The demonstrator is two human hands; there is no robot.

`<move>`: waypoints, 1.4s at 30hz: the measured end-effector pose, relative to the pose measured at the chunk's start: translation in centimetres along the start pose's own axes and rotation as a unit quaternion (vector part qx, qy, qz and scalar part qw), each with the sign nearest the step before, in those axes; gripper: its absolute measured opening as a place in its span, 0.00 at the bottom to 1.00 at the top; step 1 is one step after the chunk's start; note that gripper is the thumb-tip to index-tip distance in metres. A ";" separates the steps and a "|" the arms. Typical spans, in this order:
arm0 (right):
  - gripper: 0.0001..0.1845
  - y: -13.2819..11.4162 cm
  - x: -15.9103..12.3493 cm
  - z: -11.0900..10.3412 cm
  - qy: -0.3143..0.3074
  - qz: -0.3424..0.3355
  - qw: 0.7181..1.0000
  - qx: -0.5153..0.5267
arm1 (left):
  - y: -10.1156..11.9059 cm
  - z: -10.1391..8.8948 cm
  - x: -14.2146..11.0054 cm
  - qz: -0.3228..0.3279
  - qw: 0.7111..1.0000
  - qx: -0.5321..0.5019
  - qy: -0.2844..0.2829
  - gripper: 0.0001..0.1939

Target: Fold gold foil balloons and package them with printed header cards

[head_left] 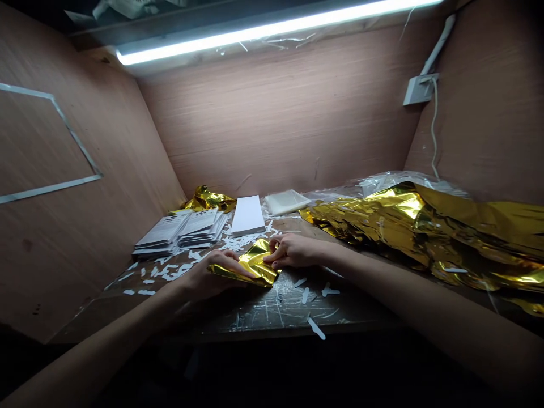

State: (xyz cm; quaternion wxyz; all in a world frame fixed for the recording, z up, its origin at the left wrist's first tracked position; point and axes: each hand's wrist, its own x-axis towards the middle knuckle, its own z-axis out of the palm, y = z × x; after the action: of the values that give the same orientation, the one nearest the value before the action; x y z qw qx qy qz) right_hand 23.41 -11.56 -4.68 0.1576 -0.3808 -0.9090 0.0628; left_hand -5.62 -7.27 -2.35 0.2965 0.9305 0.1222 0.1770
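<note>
Gold foil [254,266], folded small, lies near the front edge of the surface [289,309]; our left hand [215,272] and right hand [293,251] clamp it together, with a larger crumpled gold sheet [382,226] to the right.

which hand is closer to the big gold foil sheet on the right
Right. The right hand is just left of the crumpled gold foil sheet; the left hand is farther left, beyond the small gold foil piece.

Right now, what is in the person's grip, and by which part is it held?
Folded gold foil is held by both hands: the left hand grips its left end, and the right hand its upper right corner.
</note>
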 end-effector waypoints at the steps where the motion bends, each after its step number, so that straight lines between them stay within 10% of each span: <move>1: 0.14 0.0 0.0 0.0 0.001 -0.002 1.000 0.001 | 0.1 -0.3 0.7 -0.002 1.000 -0.001 -0.029 0.12; 7: 0.13 -0.3 -0.1 0.0 0.018 -0.008 1.000 0.012 | -1.1 -2.3 5.1 -0.111 0.976 -0.074 -0.171 0.20; 13: 0.14 -0.7 -0.2 -0.4 0.005 0.004 1.000 -0.016 | -1.4 -1.5 8.3 -0.209 0.963 0.103 -0.135 0.24; 23: 0.12 -1.2 -0.5 -0.5 0.049 0.033 0.998 -0.008 | -1.2 2.4 6.6 -0.071 0.941 0.277 0.180 0.41; 28: 0.13 -1.3 -0.6 -0.5 0.050 0.054 0.997 0.000 | 0.6 3.4 5.6 -0.055 0.964 0.237 0.107 0.03; 36: 0.32 -1.6 0.7 -0.1 0.113 0.197 0.973 0.039 | 1.1 5.4 3.9 0.012 0.954 0.289 0.079 0.19; 42: 0.20 -3.2 6.3 -1.7 0.050 0.367 0.926 0.075 | 1.1 5.3 3.2 0.033 0.950 0.306 0.052 0.21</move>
State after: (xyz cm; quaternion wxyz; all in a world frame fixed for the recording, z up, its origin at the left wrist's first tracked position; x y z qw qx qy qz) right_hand 17.69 -9.32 -0.88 0.1971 -0.6776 -0.6891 0.1650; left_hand -0.48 -9.80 -4.89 -0.0153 0.9697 0.1547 0.1886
